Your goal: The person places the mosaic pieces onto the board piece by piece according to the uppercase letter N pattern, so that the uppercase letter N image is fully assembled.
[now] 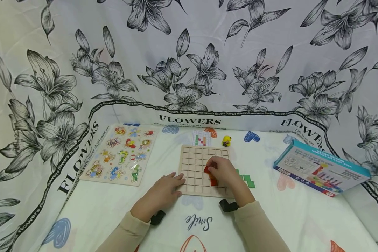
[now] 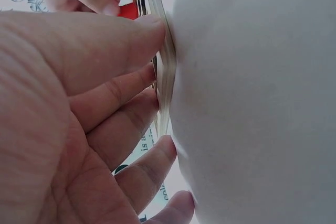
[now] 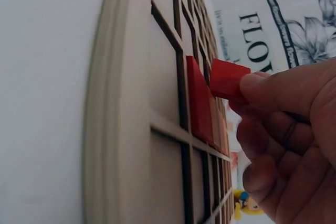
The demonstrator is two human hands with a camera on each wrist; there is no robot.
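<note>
A wooden grid board lies on the cloth. My right hand pinches a red square tile between thumb and fingers, tilted above the grid in the right wrist view. Another red tile sits in a cell nearer the board's front edge; beyond it the right wrist view shows an orange tile. At the board's left edge rests my left hand, fingers spread, thumb and fingertips touching the rim. Several green tiles lie right of the board, partly behind the right forearm.
Behind the board are a pattern card with coloured squares and a small yellow figure. A board of insect and animal pictures lies at the left. The blue-edged box stands at the right, before the flowered curtain.
</note>
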